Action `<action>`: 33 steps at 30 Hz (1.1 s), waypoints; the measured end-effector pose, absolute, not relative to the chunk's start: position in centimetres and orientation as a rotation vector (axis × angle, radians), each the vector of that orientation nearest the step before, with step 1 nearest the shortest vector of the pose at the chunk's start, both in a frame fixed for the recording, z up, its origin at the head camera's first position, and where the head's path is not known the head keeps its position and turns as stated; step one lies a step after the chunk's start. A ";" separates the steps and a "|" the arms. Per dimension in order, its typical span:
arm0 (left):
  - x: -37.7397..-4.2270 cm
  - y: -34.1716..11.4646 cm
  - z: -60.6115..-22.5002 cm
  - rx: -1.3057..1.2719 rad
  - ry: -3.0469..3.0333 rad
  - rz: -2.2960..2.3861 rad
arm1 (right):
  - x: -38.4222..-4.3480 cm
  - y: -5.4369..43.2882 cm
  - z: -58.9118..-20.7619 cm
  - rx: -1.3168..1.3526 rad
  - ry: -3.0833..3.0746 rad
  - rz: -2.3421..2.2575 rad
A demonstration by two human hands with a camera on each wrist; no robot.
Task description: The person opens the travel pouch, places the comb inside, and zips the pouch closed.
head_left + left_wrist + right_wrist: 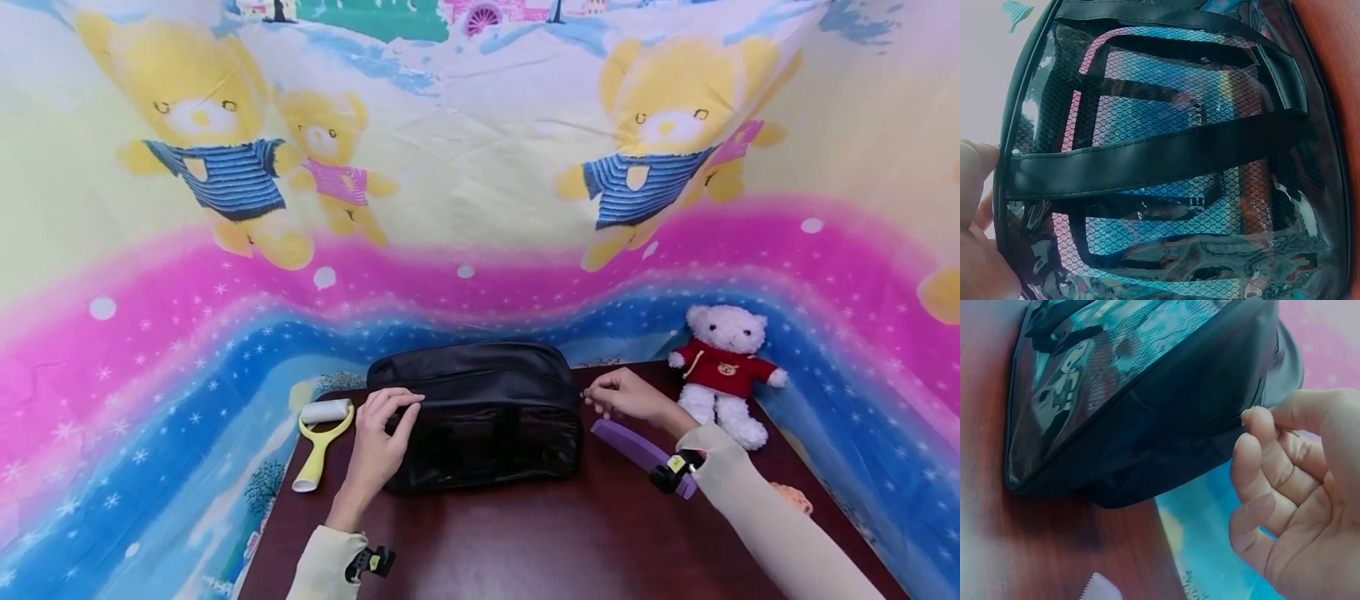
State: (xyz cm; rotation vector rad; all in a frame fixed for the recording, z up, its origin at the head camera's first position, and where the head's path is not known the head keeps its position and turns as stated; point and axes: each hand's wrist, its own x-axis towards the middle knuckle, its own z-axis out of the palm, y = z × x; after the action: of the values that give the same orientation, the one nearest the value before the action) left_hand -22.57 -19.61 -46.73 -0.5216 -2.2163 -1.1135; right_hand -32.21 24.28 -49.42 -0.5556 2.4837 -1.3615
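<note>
A black bag point(480, 417) with a glossy clear front panel stands on the table. Mesh and a dark strap point(1147, 159) show on that panel in the left wrist view. My left hand point(384, 429) is at the bag's upper left, its thumb and fingers pinching the top edge. At the bag's right end, my right hand point(626, 395) has thumb and index finger pinched together on the zipper pull, the other fingers curled. The fingertips mostly hide the pull. In the right wrist view this hand point(1300, 481) is beside the bag's dark end panel point(1191, 419).
Left of the bag lies a lint roller point(318, 446) with a yellow handle. A purple comb point(633, 446) lies under the right wrist. A white teddy bear point(726, 371) in a red top sits at the back right, with an orange item point(792, 498) near the right sleeve. Printed cloth surrounds the table point(480, 542).
</note>
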 end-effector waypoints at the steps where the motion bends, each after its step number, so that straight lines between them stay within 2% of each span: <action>1: -22.6 -19.6 -46.8 -0.519 -2.215 -1.119 | -32.2 24.3 -49.1 -0.557 2.481 -1.356; 8: -22.9 -19.6 -47.1 -0.521 -2.225 -1.130 | -32.2 23.4 -47.5 -0.481 2.483 -1.373; 16: -22.8 -19.7 -47.3 -0.499 -2.215 -1.148 | -31.9 21.7 -44.9 -0.586 2.602 -1.261; 33: -22.8 -19.6 -47.6 -0.482 -2.179 -1.171 | -33.0 17.7 -40.5 -0.578 2.531 -1.187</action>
State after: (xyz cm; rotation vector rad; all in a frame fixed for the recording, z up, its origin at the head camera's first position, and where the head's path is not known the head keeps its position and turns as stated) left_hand -22.81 -19.65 -47.57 -0.4818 -2.1788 -1.1706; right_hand -33.04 17.72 -40.51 -0.5784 2.5311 -1.1869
